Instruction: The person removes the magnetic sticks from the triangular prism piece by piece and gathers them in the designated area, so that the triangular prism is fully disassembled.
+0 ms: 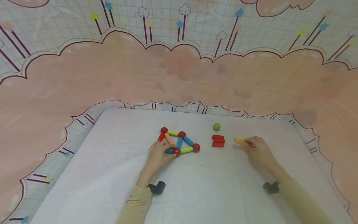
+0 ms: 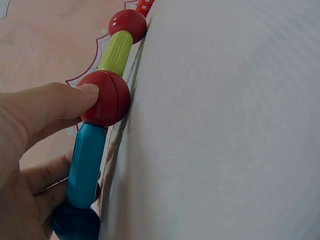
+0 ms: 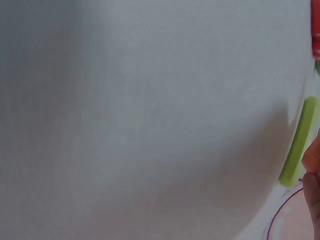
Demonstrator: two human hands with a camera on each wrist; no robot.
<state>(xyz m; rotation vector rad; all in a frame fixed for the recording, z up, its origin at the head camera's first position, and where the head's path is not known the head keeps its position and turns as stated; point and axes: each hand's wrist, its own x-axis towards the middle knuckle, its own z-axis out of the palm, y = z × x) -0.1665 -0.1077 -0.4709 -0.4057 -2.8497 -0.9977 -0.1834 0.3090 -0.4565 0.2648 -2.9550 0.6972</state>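
Note:
In the head view my left hand [image 1: 158, 155] grips the near-left part of a frame of coloured rods and balls, like a magnetic building set. Its thumb presses a red ball [image 2: 107, 97] that joins a blue rod [image 2: 87, 165] and a yellow-green rod [image 2: 117, 52]. A dark blue ball [image 2: 76, 222] sits by the lower fingers, which hide part of the frame's left side. Over to the right, my right hand [image 1: 260, 151] pinches an orange rod [image 1: 242, 142] between thumb and fingers. A yellow-green rod [image 3: 300, 142] lies right beside that orange one.
Between the hands, three red rods [image 1: 218, 141] lie in a stack of rows, with a green ball [image 1: 216, 126] behind them. The white table [image 1: 195, 193] meets a patterned cloth [image 1: 179, 77] at its far edge. Dark wrist mounts [image 1: 158, 187] sit at both cuffs.

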